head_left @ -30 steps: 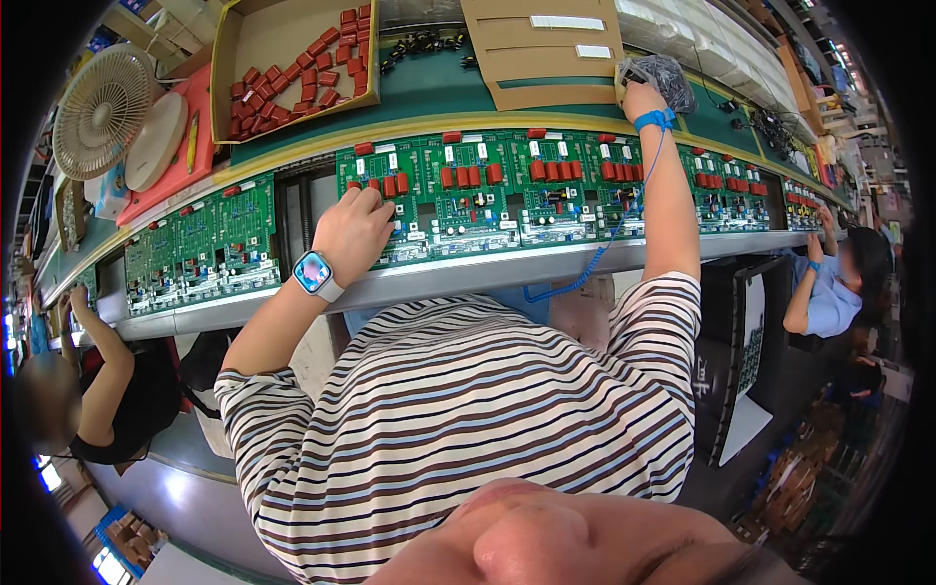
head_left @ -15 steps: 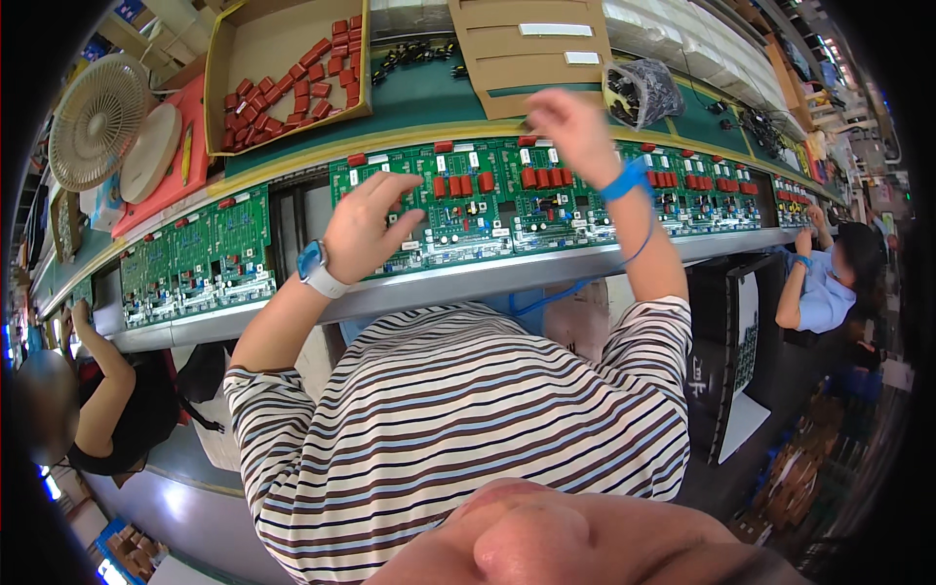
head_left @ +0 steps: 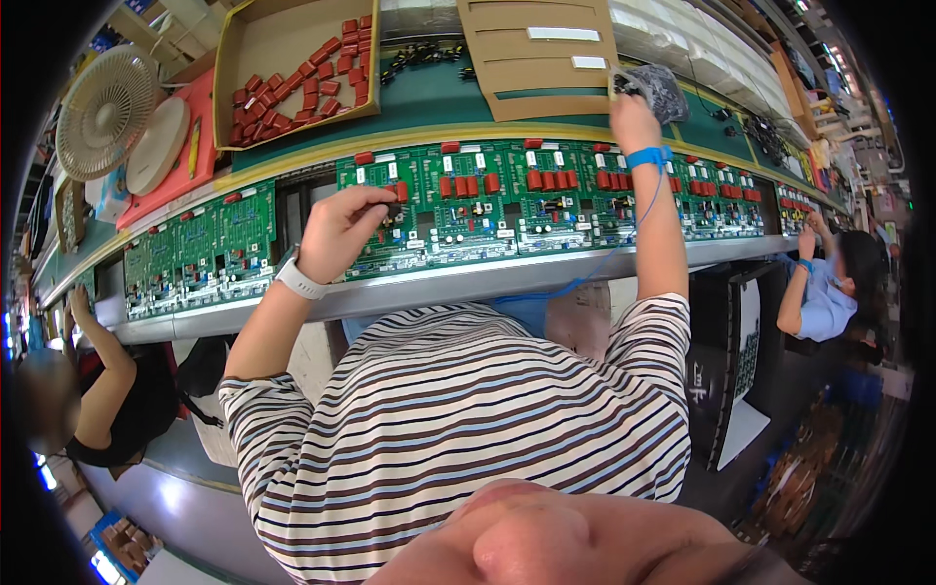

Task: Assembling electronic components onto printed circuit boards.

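Note:
My left hand [head_left: 343, 232] is over a green circuit board [head_left: 429, 195], thumb and fingers pinched together. Right at its fingertips are a red block-shaped component [head_left: 401, 192] and a small dark part; which of them it grips is unclear. My right hand [head_left: 636, 125], with a blue wrist strap [head_left: 649, 157], reaches to the far side, at the mouth of a clear plastic bag [head_left: 663, 95] of dark parts. Its fingertips are hidden there. Boards to the right carry rows of red components [head_left: 553, 179].
A yellow-edged carton [head_left: 226, 88] of loose red components stands at the far left beside a fan [head_left: 107, 112]. Slotted cardboard [head_left: 536, 83] lies behind the boards. A metal rail [head_left: 468, 283] runs along the near edge. Co-workers sit left and right; a blue cord [head_left: 595, 278] trails from my strap.
My right hand has gone farther away and right, from above the boards to the bag. My left hand has drawn slightly left and closed its spread fingers into a pinch.

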A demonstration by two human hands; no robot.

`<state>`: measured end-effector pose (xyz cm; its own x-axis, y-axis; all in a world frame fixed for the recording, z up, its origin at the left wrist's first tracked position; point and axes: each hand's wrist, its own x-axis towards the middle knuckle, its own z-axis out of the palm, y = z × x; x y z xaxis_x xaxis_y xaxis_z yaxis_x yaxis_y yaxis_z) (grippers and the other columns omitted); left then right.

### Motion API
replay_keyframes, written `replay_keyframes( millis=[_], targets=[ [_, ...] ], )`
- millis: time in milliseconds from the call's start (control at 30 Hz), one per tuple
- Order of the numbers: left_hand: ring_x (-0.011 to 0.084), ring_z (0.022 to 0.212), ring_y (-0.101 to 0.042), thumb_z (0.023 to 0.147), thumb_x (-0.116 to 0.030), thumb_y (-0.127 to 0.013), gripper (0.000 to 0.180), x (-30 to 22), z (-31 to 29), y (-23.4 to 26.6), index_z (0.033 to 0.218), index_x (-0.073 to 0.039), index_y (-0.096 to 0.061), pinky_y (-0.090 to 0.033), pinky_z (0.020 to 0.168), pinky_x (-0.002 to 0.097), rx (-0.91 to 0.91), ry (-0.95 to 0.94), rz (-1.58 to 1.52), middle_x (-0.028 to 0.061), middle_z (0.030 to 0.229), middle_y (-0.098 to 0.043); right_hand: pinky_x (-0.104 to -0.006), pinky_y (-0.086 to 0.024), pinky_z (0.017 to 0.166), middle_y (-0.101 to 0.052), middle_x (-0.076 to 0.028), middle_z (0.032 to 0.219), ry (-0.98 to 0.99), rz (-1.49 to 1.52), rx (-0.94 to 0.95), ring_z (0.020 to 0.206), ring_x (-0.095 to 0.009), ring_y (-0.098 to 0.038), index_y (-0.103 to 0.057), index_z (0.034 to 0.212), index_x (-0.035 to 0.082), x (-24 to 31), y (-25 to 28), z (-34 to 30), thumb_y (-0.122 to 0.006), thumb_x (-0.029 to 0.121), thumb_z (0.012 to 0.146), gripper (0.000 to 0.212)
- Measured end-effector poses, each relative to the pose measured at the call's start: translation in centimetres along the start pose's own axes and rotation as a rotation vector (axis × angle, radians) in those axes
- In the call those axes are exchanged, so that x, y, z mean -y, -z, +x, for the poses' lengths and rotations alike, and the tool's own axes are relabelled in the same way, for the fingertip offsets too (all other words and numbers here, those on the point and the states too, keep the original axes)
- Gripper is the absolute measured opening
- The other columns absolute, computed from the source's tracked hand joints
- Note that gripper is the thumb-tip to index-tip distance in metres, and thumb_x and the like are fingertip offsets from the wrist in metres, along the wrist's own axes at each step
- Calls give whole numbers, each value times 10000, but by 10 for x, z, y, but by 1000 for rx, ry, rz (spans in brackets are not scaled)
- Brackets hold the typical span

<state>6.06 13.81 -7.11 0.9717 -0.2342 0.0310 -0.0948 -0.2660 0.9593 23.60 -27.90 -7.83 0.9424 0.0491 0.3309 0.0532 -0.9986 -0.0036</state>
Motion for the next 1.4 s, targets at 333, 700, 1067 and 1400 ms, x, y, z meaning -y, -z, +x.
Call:
replay_keyframes(
  millis=[333,700,1067,1400],
  targets=[
    [276,720,-584,736,-70,-635,124,18,-25,25,858,-58,-612,-476,632,357,-18,-372,713,107,767,-605,-462,-484,769,-574,-179,1017,-205,-131,120,916,-392,-575,-651,954,93,-51,-31,14,-571,304,814,265],
    [253,699,-574,728,-82,-615,92,28,-13,14,815,-81,-587,-477,591,354,2,-455,826,63,740,-538,-453,-469,787,-565,-168,1025,-181,-135,77,934,-364,-567,-634,1004,127,-42,-30,8,-574,271,811,248],
    [270,738,-575,759,-81,-600,83,30,-8,12,841,-72,-601,-475,621,362,99,-352,885,81,770,-556,-331,-473,656,-605,-116,833,235,700,-125,743,-247,-596,-638,908,46,65,26,-46,-641,150,780,165],
    [254,726,-580,746,-94,-615,172,26,-13,12,918,-86,-615,-482,611,349,78,-393,893,73,808,-558,-364,-399,782,-585,-69,825,689,794,301,830,-260,-544,-603,862,56,157,41,-120,-613,100,764,108]
  ],
)
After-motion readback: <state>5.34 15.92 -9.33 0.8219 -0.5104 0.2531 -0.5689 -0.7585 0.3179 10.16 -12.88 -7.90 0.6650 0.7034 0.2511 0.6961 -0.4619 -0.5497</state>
